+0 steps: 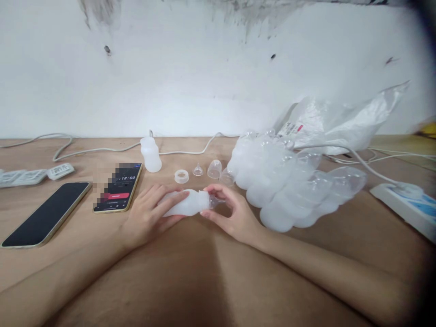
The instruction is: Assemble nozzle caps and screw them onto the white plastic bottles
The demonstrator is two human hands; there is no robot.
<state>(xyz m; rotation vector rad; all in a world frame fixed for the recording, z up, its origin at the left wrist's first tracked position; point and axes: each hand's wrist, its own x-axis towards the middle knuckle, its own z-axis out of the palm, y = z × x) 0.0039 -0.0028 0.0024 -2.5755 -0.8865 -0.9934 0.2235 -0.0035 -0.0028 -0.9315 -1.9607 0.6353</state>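
Note:
A frosted white baby bottle point(185, 204) lies on its side between my hands, its top pointing right. My left hand point(155, 206) is wrapped round the body. The thumb and fingers of my right hand point(235, 211) close on the collar ring point(205, 200), and a clear teat point(216, 201) sticks out of it toward my palm. Just beyond, on the table, are a loose collar ring point(181, 176), a clear teat point(198, 170) and a clear dome cap point(214, 169). Another clear piece point(227, 177) is partly hidden by the pile. A second frosted bottle point(151, 155) stands upright behind.
Several capped bottles point(279, 181) are heaped at right before a clear plastic bag point(334, 122). A power strip point(405, 204) lies far right; a white cable point(184, 152) runs along the wall. Two phones, one dark point(47, 213), one lit point(122, 186), and small white packets point(34, 175) lie left.

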